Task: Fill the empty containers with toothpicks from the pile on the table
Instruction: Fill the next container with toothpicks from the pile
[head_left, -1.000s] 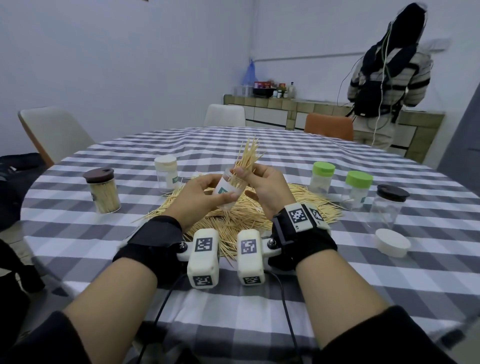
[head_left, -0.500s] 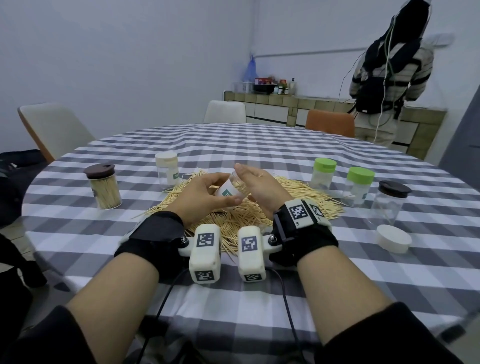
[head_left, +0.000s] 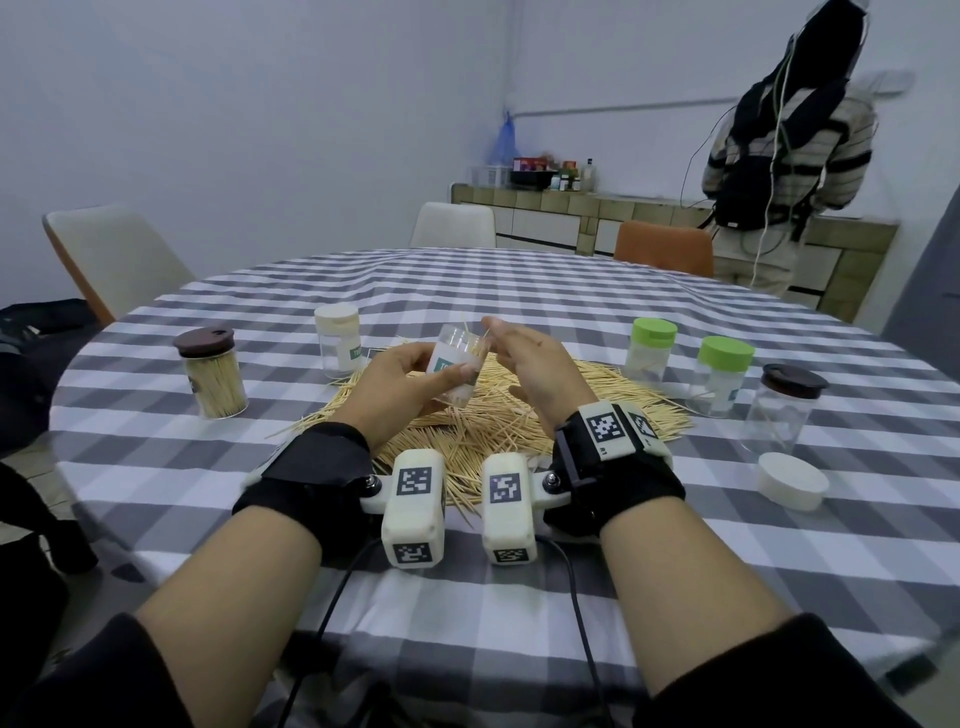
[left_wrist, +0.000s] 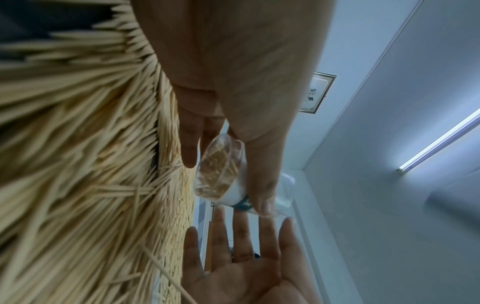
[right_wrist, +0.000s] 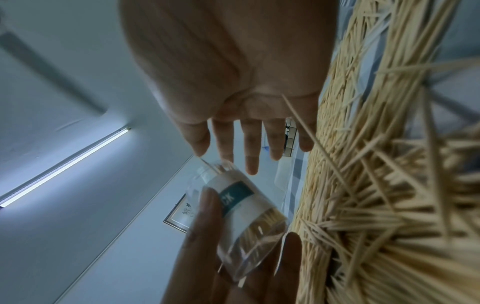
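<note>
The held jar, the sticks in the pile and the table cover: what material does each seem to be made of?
Jar: probably clear glossy plastic, perhaps glass; the toothpicks inside show through its wall, and it carries a white paper-like label.
Sticks: pale matte wood or bamboo, thin and pointed.
Cover: seemingly woven checked cloth, matte, lying in soft wrinkles.

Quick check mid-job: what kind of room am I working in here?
Likely a home dining room. A large round table with a grey checked cloth has dining chairs around it, and a tiled counter along the back wall holds bottles and jars.
</note>
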